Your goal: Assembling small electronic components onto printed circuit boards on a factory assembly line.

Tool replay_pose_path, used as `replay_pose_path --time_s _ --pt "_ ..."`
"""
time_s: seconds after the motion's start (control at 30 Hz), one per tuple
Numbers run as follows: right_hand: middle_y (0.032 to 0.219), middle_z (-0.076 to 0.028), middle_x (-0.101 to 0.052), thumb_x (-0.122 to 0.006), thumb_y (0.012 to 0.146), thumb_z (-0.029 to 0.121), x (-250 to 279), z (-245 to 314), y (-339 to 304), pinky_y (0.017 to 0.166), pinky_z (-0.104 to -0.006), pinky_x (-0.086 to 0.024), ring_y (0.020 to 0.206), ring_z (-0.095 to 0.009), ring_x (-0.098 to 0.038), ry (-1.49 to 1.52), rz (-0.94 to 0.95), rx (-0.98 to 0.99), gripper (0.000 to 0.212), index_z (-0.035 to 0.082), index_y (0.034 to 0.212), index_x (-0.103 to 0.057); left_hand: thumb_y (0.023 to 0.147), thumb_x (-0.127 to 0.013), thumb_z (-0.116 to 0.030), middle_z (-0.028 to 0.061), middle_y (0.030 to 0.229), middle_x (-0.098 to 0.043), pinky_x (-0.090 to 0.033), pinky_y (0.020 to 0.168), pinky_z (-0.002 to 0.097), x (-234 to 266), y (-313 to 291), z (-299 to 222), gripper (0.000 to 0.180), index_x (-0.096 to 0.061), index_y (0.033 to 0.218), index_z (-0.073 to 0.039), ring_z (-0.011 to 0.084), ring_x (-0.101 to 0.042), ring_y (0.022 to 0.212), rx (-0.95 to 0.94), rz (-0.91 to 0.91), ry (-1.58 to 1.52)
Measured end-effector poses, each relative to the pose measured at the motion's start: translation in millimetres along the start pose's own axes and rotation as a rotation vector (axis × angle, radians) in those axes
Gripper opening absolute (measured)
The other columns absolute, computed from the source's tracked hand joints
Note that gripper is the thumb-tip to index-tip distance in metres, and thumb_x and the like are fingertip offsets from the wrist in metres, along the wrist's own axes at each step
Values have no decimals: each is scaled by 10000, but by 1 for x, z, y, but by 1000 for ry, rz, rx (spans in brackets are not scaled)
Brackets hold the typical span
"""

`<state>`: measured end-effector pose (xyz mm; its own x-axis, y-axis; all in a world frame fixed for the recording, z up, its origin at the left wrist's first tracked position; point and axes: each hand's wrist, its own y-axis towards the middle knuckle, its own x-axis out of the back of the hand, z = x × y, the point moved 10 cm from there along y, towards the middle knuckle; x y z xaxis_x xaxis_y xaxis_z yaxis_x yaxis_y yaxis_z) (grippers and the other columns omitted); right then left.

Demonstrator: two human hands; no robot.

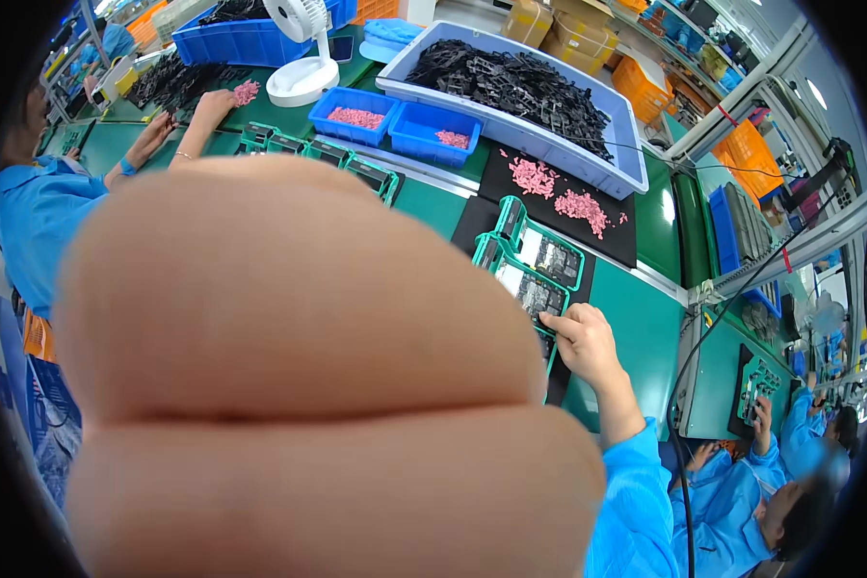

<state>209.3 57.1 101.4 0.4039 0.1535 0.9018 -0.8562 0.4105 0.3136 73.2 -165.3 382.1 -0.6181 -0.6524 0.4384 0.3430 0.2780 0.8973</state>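
Note:
A large blurred hand, which I take to be my left hand [299,308], fills the middle and lower left, very close to the camera. Two thick finger shapes lie against each other with a dark crease between them; the fingertips and anything they hold cannot be made out. Beyond it, my right hand [588,342] has its fingers drawn together, tips down on a circuit board [535,294] in a green frame. Whatever small piece they may pinch is hidden. Another green-framed board [549,258] lies just behind. My left hand covers part of the bench.
Pink small pieces [581,208] lie heaped on a black mat [496,183]. Behind stand blue bins [419,144], a large tray [629,183] of black parts and a white fan [303,82]. Co-workers in blue sit at left and lower right. A metal post [689,356] and dark cable rise at right.

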Motion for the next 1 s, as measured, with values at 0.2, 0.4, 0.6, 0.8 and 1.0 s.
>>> replay_pose_path --time_s 0.2,0.4,0.6,0.8,1.0 --pt "750 -70 -572 -625 776 40 3 -2 9 688 -362 -464 749 -253 -580 40 71 -85 215 107 964 -705 836 -614 -332 30 766 -571 -372 605 311 12 -27 50 253 -594 695 -123 197 -512 693 290 -42 -43" --pt "850 -91 -655 -611 877 166 -10 -147 -40 647 -284 -515 736 -159 -618 490 -275 -880 323 -54 1114 -607 852 -682 -160 25 718 -596 -405 596 232 21 -133 163 204 -606 760 6 89 -517 657 974 -214 128" --pt "800 -189 -667 -665 815 300 1 -158 -11 654 -371 -497 689 -247 -622 140 -333 -683 470 -97 1062 -613 800 -734 -397 144 855 -676 -505 741 310 107 -329 275 478 -642 935 52 200 -646 807 1356 -22 578" --pt "827 -138 -665 -712 786 253 -14 -183 -47 693 -330 -502 757 -204 -636 271 -335 -924 512 -109 1120 -570 812 -598 -580 312 1214 -549 -396 1007 411 111 -409 305 799 -525 1219 105 396 -527 1168 1516 190 718" --pt "940 -88 -644 -687 838 99 -37 -172 -23 771 -272 -475 856 -138 -596 836 -553 -895 294 -47 1070 -581 902 -494 -542 227 1279 -543 -390 1004 356 122 -454 320 695 -471 1324 10 317 -522 1199 1538 291 721"
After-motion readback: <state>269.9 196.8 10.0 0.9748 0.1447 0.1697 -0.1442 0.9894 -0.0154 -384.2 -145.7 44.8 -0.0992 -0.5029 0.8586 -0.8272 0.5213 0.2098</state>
